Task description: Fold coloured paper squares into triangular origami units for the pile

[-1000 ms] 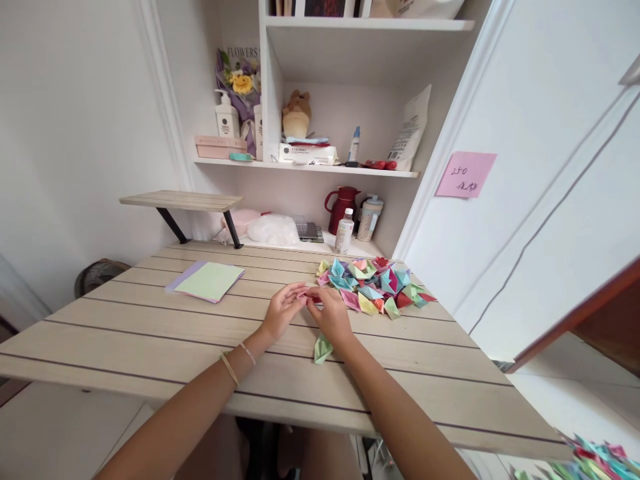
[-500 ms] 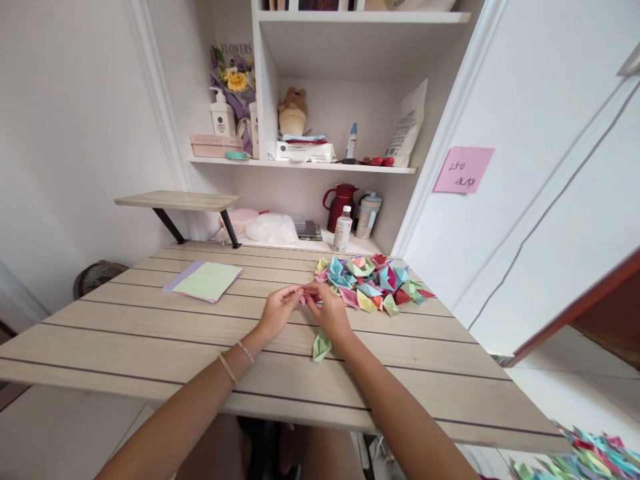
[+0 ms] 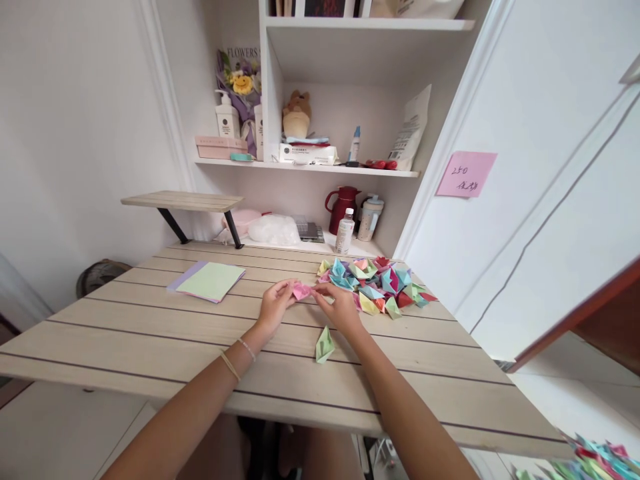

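A small pink folded paper boat (image 3: 301,291) is stretched between my two hands above the table. My left hand (image 3: 275,305) pinches its left end, and my right hand (image 3: 341,308) pinches the right end. Below my right hand, a green paper boat (image 3: 325,345) lies alone on the wood. Just beyond my right hand spreads a pile of folded paper boats (image 3: 373,283) in blue, yellow, red, green and pink. Off to the left rests a stack of square paper sheets (image 3: 213,281), light green on top with purple and pink edges beneath.
The slatted wooden table (image 3: 165,347) fills the foreground. A small raised shelf (image 3: 183,200) stands at its back left. Behind the pile are a clear bottle (image 3: 345,232), a red jug (image 3: 343,209) and a tumbler (image 3: 370,219). More folded paper (image 3: 595,457) lies on the floor at right.
My hands have moved slightly apart, and much more of the pink paper boat shows between them. The view has shifted a little, and the green boat is now fully visible.
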{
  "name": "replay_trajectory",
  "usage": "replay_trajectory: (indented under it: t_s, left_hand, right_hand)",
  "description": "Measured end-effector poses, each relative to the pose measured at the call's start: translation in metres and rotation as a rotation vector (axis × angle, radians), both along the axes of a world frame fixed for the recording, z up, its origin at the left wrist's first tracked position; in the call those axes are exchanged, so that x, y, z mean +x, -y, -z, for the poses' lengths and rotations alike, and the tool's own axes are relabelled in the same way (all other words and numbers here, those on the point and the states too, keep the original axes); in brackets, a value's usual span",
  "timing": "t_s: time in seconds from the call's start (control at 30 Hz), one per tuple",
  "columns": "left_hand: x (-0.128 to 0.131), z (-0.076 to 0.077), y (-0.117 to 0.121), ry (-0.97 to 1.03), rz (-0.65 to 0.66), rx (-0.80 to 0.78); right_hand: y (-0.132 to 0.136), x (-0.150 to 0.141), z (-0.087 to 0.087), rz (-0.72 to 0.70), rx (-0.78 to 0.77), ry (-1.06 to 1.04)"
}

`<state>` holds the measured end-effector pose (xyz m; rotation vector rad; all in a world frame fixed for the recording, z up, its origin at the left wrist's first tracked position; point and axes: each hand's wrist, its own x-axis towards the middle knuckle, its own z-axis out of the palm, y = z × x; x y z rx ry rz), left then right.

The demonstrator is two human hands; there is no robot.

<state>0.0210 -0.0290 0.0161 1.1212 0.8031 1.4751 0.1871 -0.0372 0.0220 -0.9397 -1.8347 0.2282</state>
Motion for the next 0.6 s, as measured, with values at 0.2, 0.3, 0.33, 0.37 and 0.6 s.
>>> replay_trajectory:
  t_s: [0.2, 0.3, 0.33, 0.37, 0.6]
  left_hand:
    - [0.0, 0.0, 0.0, 0.044, 0.018, -0.042]
    - [-0.001, 0.0, 0.002, 0.018, 0.008, -0.063]
    - [0.0, 0.0, 0.002, 0.007, 0.001, -0.07]
    - [0.0, 0.0, 0.002, -0.006, -0.004, -0.077]
    - [-0.013, -0.005, -0.004, -0.277, -0.125, 0.016]
  right_hand:
    - [0.0, 0.0, 0.003, -0.011, 0.005, 0.026]
    - [0.002, 0.002, 0.002, -0.008, 0.057, 0.088]
    - [0.002, 0.002, 0.001, -0.013, 0.063, 0.105]
    - [0.002, 0.003, 0.0, -0.026, 0.061, 0.117]
    - [-0.002, 0.004, -0.001, -0.062, -0.047, 0.0]
